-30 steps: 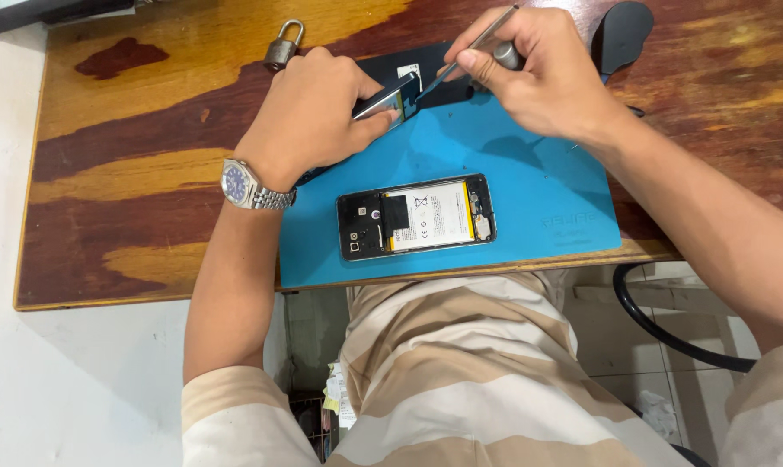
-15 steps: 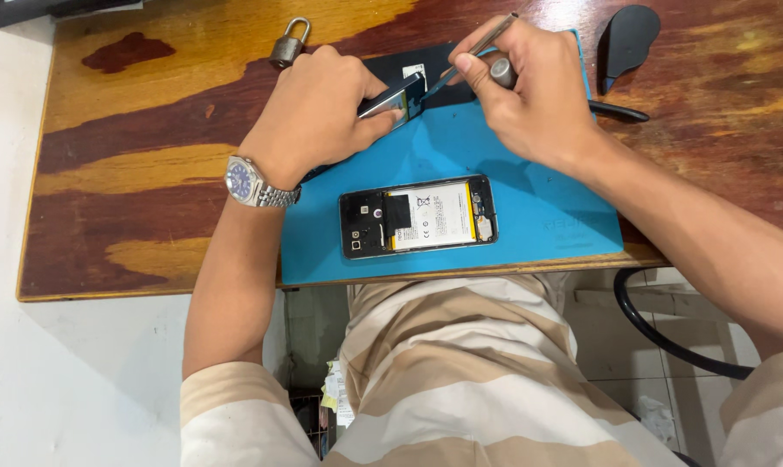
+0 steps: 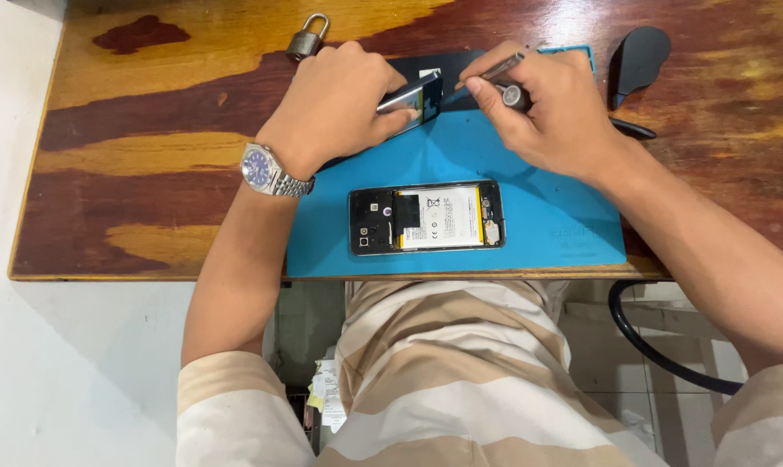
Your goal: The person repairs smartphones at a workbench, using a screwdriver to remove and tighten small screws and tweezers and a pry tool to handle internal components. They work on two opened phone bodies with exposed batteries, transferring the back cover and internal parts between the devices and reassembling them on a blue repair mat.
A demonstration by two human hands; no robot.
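My left hand (image 3: pixel 335 104), with a metal wristwatch (image 3: pixel 266 170) on the wrist, grips a phone back cover (image 3: pixel 413 98) tilted up at the far edge of the blue work mat (image 3: pixel 556 229). My right hand (image 3: pixel 543 108) holds thin metal tweezers (image 3: pixel 493 71) whose tip meets the cover's upper corner. A small dark round part sits between the right fingers. An opened phone (image 3: pixel 426 216) lies flat on the mat near me, its battery and circuit boards exposed.
The mat lies on a worn wooden table (image 3: pixel 132 156). A padlock (image 3: pixel 307 36) rests at the far edge left of my hands. A black paddle-shaped tool (image 3: pixel 638 56) lies at the far right. A black cable (image 3: pixel 659 355) loops below the table.
Both hands stayed together at the cover. The right hand turned the tweezers slightly against its corner, and the view shifted a little.
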